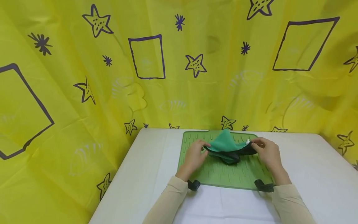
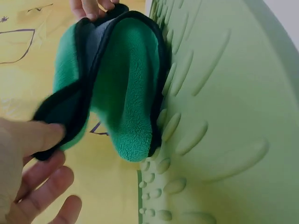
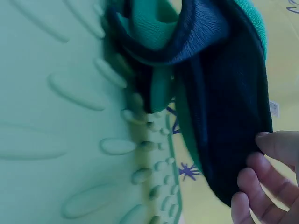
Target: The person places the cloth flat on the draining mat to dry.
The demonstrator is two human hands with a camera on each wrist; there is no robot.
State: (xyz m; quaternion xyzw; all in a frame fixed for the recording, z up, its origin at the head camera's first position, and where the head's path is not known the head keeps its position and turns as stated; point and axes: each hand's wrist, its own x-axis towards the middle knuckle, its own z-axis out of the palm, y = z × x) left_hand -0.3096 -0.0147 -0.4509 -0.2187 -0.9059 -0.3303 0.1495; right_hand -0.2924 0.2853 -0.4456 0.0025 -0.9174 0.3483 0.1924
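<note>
A green fleecy cloth (image 1: pixel 222 142) with black edging and a dark side is bunched above the ribbed green mat (image 1: pixel 215 177). My left hand (image 1: pixel 195 156) pinches one corner of it between thumb and index finger, with the other fingers spread in the left wrist view. At the opposite end, my right hand (image 1: pixel 268 154) pinches the dark edge between thumb and fingers. Between the hands the cloth (image 2: pixel 135 88) sags in folds, its lower part close against the mat. A small white label (image 3: pixel 274 108) shows by the right hand.
The mat lies on a white table (image 1: pixel 148 165). Behind and to the left hangs a yellow curtain (image 1: pixel 173 93) with dark stars and frames drawn on it. Black wrist mounts (image 1: pixel 194 185) sit below both hands.
</note>
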